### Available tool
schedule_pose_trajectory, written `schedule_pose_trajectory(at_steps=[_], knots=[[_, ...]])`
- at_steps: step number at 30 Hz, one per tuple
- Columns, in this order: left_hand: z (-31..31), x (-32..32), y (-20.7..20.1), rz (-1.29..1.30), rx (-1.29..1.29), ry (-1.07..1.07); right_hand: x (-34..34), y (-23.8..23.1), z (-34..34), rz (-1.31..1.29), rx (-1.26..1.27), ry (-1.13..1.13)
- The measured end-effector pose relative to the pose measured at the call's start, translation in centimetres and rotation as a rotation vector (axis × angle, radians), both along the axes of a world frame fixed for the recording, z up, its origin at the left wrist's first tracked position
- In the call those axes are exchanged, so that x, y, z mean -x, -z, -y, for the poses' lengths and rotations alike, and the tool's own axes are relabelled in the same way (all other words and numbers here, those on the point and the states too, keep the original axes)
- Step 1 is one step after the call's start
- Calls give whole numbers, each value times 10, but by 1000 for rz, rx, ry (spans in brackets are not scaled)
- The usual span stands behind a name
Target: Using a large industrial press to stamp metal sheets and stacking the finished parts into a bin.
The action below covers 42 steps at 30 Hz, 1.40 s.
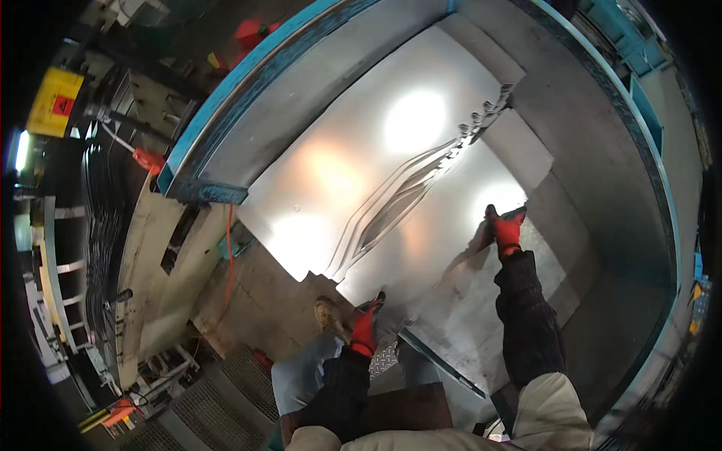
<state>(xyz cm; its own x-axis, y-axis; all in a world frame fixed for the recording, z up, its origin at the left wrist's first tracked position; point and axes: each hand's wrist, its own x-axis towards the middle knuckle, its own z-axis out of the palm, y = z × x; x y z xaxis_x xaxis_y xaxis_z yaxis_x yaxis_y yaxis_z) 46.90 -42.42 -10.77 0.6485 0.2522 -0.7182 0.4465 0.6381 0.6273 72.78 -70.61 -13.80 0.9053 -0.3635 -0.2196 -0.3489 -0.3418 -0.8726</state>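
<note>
My left hand (366, 325), in a red glove with dark fingertips, is closed on the near left edge of a shiny metal sheet (432, 225), thumb on top. Across from it, my right hand (508, 227), gloved alike, grips the sheet's right edge; its fingers are partly hidden. This sheet lies over others in the right-hand stack. To its left sits another stack of metal sheets (338, 150), and the wavy edges of several sheets (398, 203) fan out between the two. Both stacks are inside a large metal bin with a worn blue rim (256, 64).
Bare grey metal of the bin's side wall (587, 98) rises at the right. An orange cable (229, 263) hangs by the left corner of the bin. Machinery with a yellow box (55, 101) stands far left. Near my legs are a boot (329, 316) and dark floor grating (226, 402).
</note>
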Motion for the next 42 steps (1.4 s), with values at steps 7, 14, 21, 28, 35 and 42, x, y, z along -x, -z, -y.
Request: schedule_pose_trajectory(at_steps=[7, 14, 21, 28, 35, 42], knots=[[2, -28, -11, -99, -318, 246, 5, -5, 15, -266, -426, -186], [-4, -11, 8, -62, -298, 196, 25, 10, -20, -154, -38, -12], [-11, -3, 11, -77, -255, 246, 85, 21, -57, -201, 265, -232], [-13, -14, -31, -99, -187, 366, 86, -13, -50, -351, 323, -267], [-58, 50, -77, -36, -121, 258, 150, -75, -54, -471, 25, -561], [-125, -17, -111, 57, -519, -207, 186, -150, -109, -673, -469, -580]])
